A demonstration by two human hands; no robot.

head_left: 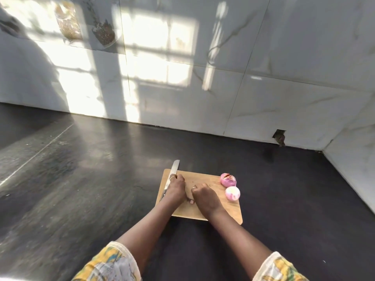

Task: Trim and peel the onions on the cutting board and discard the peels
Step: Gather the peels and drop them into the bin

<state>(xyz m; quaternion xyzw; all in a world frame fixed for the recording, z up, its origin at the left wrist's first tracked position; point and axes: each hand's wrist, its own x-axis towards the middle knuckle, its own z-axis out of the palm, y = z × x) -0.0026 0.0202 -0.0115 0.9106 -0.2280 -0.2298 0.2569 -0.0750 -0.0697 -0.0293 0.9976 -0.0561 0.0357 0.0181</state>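
A wooden cutting board (227,211) lies on the dark counter. Two peeled pink onions sit at its right edge: the far onion (228,179) shows a cut top, and the near onion (232,193) is smooth and pale. A knife (174,168) lies along the board's left edge with its blade pointing away. My left hand (176,190) grips the knife where blade meets handle. My right hand (204,196) rests on the middle of the board with its fingers curled down and its thumb toward the left hand. Whatever is under it is hidden. Tiny peel scraps (195,182) lie just beyond it.
The dark counter (91,179) spreads wide to the left and in front of the board. A white marble-look wall (263,98) stands behind it, with a corner at the right and a small hole (279,137) near the counter line.
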